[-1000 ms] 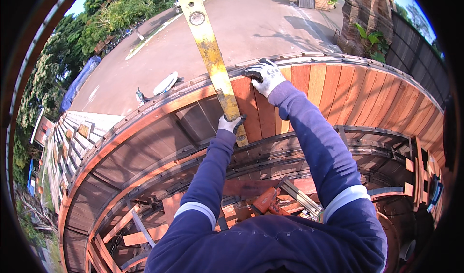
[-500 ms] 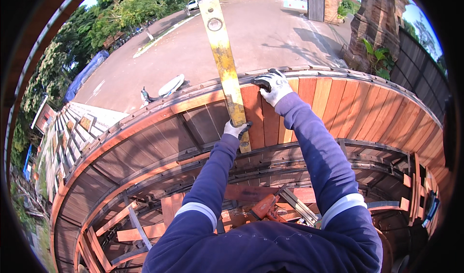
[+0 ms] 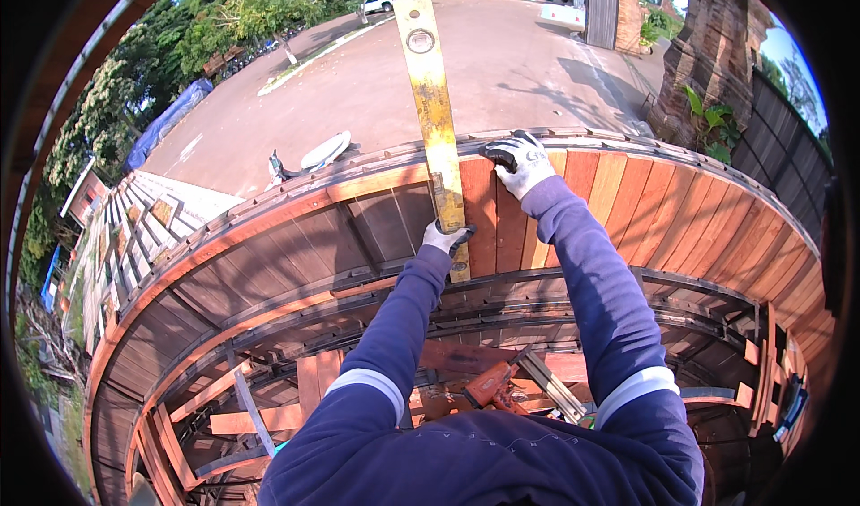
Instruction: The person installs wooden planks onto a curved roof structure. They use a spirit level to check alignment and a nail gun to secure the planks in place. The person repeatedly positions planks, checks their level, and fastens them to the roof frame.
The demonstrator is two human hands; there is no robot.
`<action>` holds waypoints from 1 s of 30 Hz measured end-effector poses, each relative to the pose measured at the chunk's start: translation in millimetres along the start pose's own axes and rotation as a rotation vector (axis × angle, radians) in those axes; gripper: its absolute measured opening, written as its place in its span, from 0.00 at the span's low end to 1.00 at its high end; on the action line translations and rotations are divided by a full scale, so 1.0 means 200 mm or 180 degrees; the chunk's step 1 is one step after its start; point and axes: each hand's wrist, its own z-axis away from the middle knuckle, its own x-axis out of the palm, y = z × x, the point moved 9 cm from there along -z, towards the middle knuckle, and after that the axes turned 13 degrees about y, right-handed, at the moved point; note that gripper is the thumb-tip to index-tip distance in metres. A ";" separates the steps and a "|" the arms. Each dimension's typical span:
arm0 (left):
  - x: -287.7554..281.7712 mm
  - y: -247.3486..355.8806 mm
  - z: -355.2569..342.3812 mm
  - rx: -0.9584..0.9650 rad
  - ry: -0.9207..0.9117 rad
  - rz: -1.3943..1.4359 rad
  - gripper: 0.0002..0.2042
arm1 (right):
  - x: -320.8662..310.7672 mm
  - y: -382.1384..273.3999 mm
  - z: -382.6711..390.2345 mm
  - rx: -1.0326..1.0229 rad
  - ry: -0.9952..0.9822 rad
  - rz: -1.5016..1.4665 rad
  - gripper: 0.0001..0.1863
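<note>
A long, worn yellow spirit level [image 3: 434, 112] stands steeply across the top of a curved plank wall, its upper end beyond the rim. My left hand [image 3: 445, 235], in a white glove with dark palm, grips its lower part. My right hand [image 3: 521, 164], similarly gloved, has its fingers curled over the top edge of the reddish planks [image 3: 609, 206], just right of the level. Darker, shaded boards [image 3: 390, 219] lie left of the level, with a lighter timber strip [image 3: 372, 185] along their top.
Below are curved metal frames, loose timber [image 3: 242, 421] and an orange tool [image 3: 488, 385]. Beyond the rim are pavement [image 3: 313, 94], a white oval object [image 3: 327, 150], a blue tarp [image 3: 166, 121], trees, a white car [image 3: 376, 4], a stone column [image 3: 699, 67] and a dark fence [image 3: 779, 148].
The view has shifted, so the wall, level and both hands sit lower and further right in the picture. Both hands keep their grips beside each other.
</note>
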 end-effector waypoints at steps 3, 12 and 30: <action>-0.01 -0.02 -0.01 0.0036 0.0048 -0.0291 0.14 | 0.00 0.01 0.00 -0.0010 0.0000 0.0028 0.18; -0.02 -0.03 -0.03 0.0153 0.0063 -0.0405 0.13 | -0.01 -0.01 0.00 -0.0034 -0.0041 0.0045 0.18; 0.02 0.04 0.05 -0.0179 -0.0019 0.0253 0.13 | 0.00 -0.01 0.00 -0.0024 -0.0123 0.0026 0.18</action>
